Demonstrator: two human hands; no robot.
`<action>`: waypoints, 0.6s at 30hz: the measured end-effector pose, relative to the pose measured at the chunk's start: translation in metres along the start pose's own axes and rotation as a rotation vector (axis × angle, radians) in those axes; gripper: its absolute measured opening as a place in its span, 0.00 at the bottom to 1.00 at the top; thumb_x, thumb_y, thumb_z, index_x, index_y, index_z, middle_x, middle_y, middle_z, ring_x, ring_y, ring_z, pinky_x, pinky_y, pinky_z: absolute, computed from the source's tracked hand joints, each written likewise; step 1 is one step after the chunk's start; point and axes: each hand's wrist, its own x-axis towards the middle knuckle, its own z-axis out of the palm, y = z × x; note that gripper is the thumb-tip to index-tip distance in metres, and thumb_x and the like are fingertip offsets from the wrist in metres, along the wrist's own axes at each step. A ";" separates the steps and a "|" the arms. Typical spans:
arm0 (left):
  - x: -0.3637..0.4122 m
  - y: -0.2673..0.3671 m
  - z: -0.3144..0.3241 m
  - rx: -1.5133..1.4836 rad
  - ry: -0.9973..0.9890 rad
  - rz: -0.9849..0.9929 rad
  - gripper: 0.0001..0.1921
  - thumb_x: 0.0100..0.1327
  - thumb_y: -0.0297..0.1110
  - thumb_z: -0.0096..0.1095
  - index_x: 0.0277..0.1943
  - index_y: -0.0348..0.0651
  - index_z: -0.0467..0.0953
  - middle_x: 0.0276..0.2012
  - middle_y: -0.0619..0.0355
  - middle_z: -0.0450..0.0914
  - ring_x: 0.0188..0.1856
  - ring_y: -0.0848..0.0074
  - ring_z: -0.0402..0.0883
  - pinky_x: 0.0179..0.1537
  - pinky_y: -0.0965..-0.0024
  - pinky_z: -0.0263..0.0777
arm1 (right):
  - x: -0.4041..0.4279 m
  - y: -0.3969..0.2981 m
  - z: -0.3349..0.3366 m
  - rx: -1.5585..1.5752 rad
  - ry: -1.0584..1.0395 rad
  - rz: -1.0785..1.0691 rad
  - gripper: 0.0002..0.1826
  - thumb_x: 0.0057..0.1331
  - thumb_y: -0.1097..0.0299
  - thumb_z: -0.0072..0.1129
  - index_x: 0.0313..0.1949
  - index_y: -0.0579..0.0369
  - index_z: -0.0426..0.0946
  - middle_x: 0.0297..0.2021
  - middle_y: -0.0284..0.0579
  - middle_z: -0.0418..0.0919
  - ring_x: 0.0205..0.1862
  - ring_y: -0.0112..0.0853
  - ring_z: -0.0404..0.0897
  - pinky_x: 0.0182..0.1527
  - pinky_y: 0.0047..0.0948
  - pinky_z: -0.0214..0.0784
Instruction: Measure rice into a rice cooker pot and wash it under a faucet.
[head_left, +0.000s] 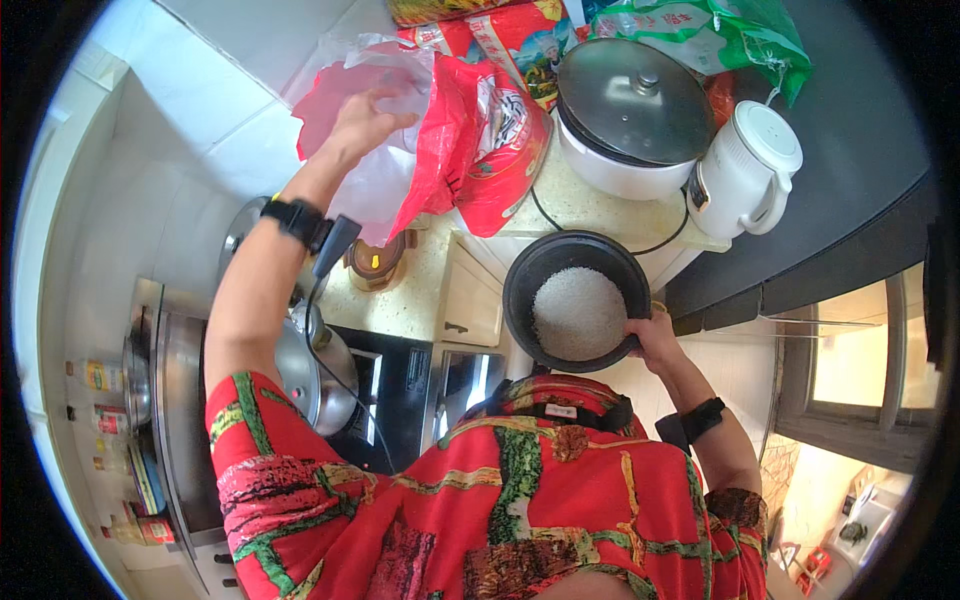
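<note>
My right hand (654, 339) grips the right rim of a dark round inner pot (517, 300), thumb over the edge. White rice grains (581, 315) lie in a mound on its bottom. My left hand (369, 126) is at the wide mouth of a red plastic rice sack (435, 165), above its pale inside. Thumb and fingers are apart there, and I see nothing between them; some fingertips are hard to make out against the plastic. Printed writing marks the sack, which stands on the counter.
A white electric cooker (622, 169) with a dark glass lid (637, 97) and a white kettle (750, 165) stand on the counter (585, 202). Behind are more printed bags (517, 45) and a green plastic bag (697, 30). Steel cookware (334, 375) sits on the stove at left.
</note>
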 end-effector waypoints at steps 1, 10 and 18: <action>0.017 -0.010 0.008 0.122 -0.049 0.000 0.26 0.51 0.39 0.69 0.54 0.42 0.76 0.43 0.48 0.82 0.50 0.62 0.78 0.51 0.63 0.71 | -0.004 -0.002 -0.001 0.002 0.012 0.000 0.09 0.50 0.77 0.57 0.33 0.63 0.75 0.23 0.41 0.77 0.17 0.29 0.75 0.16 0.28 0.70; 0.165 -0.124 0.092 0.762 -0.416 0.208 0.22 0.57 0.45 0.61 0.52 0.45 0.76 0.47 0.49 0.80 0.52 0.58 0.77 0.50 0.59 0.75 | -0.019 0.001 -0.008 0.158 0.172 0.009 0.09 0.51 0.81 0.54 0.35 0.66 0.74 0.26 0.45 0.77 0.20 0.31 0.77 0.18 0.29 0.74; 0.191 -0.149 0.132 0.702 -0.476 0.125 0.21 0.58 0.44 0.60 0.52 0.46 0.74 0.49 0.51 0.77 0.52 0.57 0.76 0.49 0.56 0.76 | -0.027 0.001 -0.021 0.225 0.298 0.046 0.13 0.52 0.81 0.54 0.39 0.68 0.72 0.27 0.46 0.76 0.22 0.32 0.78 0.19 0.30 0.76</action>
